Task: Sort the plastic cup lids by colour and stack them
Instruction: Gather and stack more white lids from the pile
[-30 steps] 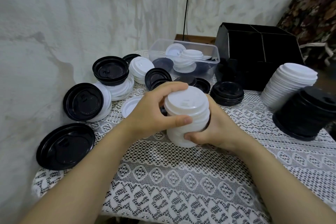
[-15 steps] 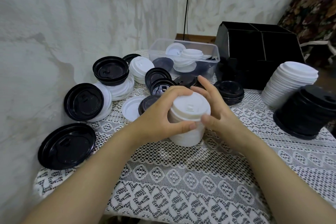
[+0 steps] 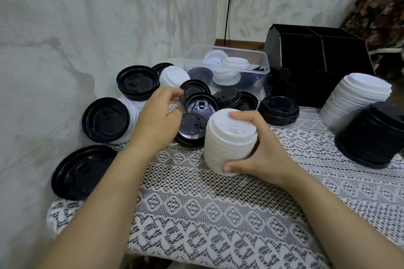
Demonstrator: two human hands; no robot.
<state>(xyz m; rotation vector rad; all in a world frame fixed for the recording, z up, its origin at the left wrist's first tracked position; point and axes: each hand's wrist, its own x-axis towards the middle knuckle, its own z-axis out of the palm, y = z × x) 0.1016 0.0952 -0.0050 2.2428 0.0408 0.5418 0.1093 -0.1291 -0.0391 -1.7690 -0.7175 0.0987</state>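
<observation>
Fingers (image 3: 242, 116) of the right hand (image 3: 260, 150) curl round one white lid stack (image 3: 229, 140) on the lace-covered surface (image 3: 218, 214), thumb low on its side. The left hand (image 3: 157, 120), blurred, hovers over loose black lids (image 3: 201, 106), its fingers loosely curled with nothing seen in them. At the right stand three more stacks: one tall white stack (image 3: 358, 98), one tall black stack (image 3: 371, 135), one short black stack (image 3: 278, 110).

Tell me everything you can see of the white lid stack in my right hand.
The white lid stack is a nested column of matte white plastic lids, ridged down its side, the topmost lid dome-up with a small sip tab. It stands on the lace tablecloth, gripped by the right hand, fingers over the top rim, thumb near its base.
</observation>
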